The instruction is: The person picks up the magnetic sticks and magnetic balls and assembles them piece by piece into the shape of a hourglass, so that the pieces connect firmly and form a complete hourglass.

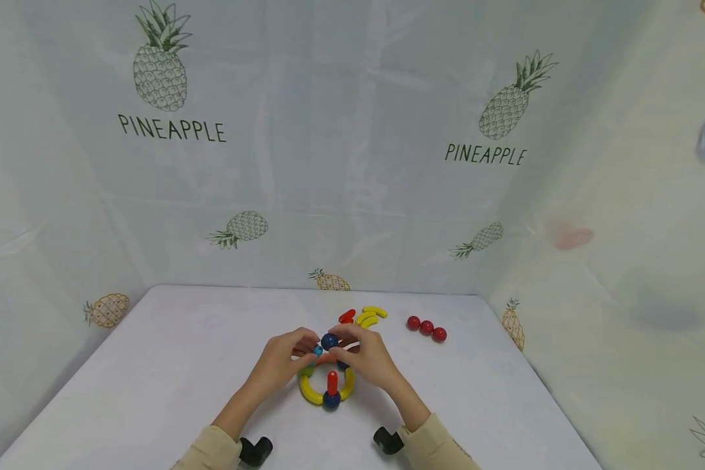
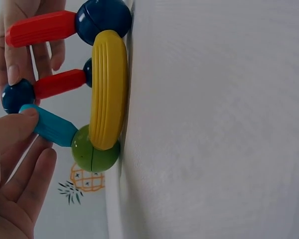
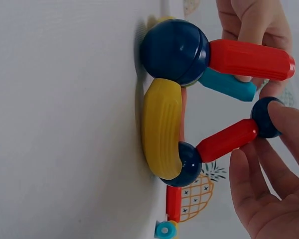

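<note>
A ring of yellow curved rods (image 1: 311, 390), an orange-red curved rod (image 1: 327, 358) and balls lies on the table. My left hand (image 1: 282, 358) pinches the upper end of a light blue rod (image 2: 55, 127), which leans up from a green ball (image 2: 94, 152). Between finger and thumb, my right hand (image 1: 369, 356) holds a dark blue ball (image 3: 265, 117) atop a slanted red rod (image 3: 227, 141); that rod rises from another dark blue ball (image 3: 189, 165). The light blue rod's top is close to the held ball; whether they touch I cannot tell. At the near side, a red rod (image 1: 332, 382) stands on a dark blue ball (image 1: 331, 401).
Behind the hands lie short red rods (image 1: 346, 317) and yellow curved rods (image 1: 375, 312). Several red balls (image 1: 426, 328) sit in a row to their right. A pineapple-print curtain (image 1: 329, 163) hangs behind the white table (image 1: 170, 365).
</note>
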Available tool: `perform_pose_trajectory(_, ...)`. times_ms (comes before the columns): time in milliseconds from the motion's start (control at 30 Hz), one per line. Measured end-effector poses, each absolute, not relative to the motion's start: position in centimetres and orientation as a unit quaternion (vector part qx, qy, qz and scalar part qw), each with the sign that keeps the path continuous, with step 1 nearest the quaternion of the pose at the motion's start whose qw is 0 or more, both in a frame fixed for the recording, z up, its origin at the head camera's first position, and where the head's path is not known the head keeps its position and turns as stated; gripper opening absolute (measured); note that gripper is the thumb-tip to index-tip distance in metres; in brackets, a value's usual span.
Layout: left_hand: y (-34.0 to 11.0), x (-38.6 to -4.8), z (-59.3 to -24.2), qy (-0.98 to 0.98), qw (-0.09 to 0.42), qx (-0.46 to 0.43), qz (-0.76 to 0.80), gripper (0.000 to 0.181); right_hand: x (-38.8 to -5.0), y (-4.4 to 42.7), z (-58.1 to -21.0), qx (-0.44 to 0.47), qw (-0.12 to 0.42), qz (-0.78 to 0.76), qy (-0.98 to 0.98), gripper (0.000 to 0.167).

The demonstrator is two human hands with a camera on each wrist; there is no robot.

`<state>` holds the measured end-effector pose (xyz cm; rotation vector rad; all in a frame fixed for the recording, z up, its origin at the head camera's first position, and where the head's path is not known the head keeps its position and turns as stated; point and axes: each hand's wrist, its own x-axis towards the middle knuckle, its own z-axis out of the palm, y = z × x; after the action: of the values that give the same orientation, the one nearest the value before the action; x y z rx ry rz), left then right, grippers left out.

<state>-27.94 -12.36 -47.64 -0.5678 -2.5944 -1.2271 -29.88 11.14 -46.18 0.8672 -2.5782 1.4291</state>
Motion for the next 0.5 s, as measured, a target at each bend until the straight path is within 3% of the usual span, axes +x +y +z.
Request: perform_pose_trajectory(500, -12.19, -28.15, -47.75, -0.885, 0.103, -0.183, -0.415, 0.031, -29.71, 10.82, -46.14, 0.286, 0.041, 0.464, -0.837, 0.03)
